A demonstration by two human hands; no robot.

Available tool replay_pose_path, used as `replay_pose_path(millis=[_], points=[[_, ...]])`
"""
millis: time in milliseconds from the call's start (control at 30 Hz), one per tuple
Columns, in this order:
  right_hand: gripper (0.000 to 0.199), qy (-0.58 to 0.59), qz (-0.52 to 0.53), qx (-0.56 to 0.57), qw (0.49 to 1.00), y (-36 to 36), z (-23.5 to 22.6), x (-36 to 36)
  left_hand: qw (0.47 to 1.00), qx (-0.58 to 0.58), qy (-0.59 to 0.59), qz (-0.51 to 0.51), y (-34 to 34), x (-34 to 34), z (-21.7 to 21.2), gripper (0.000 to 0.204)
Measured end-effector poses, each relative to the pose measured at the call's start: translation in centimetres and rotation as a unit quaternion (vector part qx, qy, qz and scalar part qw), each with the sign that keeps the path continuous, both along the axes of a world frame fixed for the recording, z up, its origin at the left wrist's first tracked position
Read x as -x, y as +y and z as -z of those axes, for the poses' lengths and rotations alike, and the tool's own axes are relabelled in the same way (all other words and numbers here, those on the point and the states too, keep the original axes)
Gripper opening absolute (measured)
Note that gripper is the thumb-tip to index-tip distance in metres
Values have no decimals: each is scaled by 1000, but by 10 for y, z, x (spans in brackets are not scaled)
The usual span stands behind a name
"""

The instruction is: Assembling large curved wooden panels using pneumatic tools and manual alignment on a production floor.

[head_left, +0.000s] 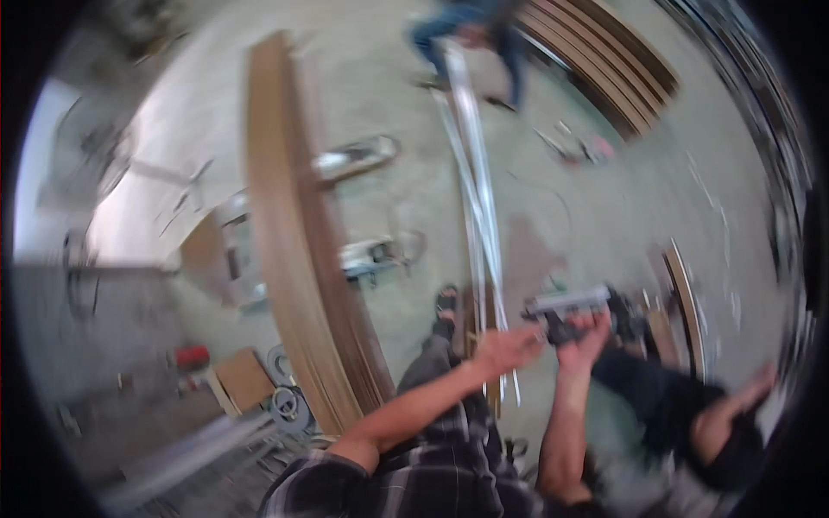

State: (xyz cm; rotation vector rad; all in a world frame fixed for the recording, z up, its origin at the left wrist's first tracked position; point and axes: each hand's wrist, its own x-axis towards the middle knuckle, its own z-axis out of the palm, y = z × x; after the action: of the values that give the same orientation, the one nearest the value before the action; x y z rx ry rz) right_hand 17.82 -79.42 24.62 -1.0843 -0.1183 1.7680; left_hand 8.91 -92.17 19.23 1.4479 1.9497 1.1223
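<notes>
The picture is motion-blurred. My right hand (pixel 585 335) is raised and closed around a power tool (pixel 572 309) with a grey top and a black body. My left hand (pixel 508 347) reaches in from a plaid sleeve, its fingers stretched out toward the tool and just short of it, holding nothing. Both hands hover over a bundle of long thin metal strips (pixel 477 198) that lies on the concrete floor.
A stack of long wooden boards (pixel 298 250) runs along the left. My sandalled foot (pixel 446 307) stands by the strips. A person in black (pixel 691 414) crouches at lower right, and another in blue (pixel 473 30) is at the top. More boards (pixel 604 65) lie at the upper right.
</notes>
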Motion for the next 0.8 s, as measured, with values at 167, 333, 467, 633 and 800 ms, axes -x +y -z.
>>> replay_pose_path(millis=[167, 333, 467, 633, 800], points=[[26, -86, 66, 26, 994, 21, 19, 8, 991, 60, -73, 97, 38, 39, -8, 25], [29, 72, 146, -12, 987, 67, 53, -78, 960, 201, -190, 53, 5, 70, 45, 16], [24, -92, 60, 67, 992, 92, 103, -124, 948, 207, -240, 5, 14, 89, 60, 14], [17, -311, -290, 75, 902, 142, 246, -169, 902, 175, -288, -270, -4, 114, 146, 16], [35, -618, -522, 11, 588, 245, 479, -217, 667, 53, -271, -692, -32, 145, 162, 35]])
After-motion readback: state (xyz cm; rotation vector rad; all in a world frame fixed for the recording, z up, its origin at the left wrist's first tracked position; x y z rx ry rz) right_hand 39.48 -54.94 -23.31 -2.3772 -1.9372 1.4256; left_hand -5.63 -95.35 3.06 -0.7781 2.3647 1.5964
